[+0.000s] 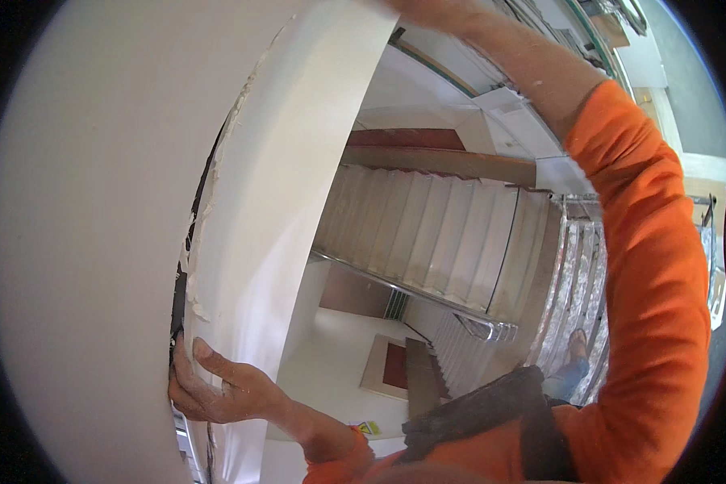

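Observation:
A long, smooth white panel (298,145) runs from the top of the view down past my left hand. Ragged, torn-looking pale edging follows its left side, beside a dark narrow gap (180,302) against a large off-white surface (97,218). My left hand (230,391) is closed around that edge low down, the thumb on the panel and the other fingers reaching into the gap. Whitish dust marks the fingers. My right arm arches up to the top, where my right hand (436,10) is at the panel's upper part; its fingers are cut off by the frame.
Far below, a staircase (427,226) with a metal handrail (427,294) drops away. A slatted metal platform (573,282) lies under me, with a foot (578,343) on it. A black strapped item (476,407) hangs at my front. Building materials (557,36) are at the upper right.

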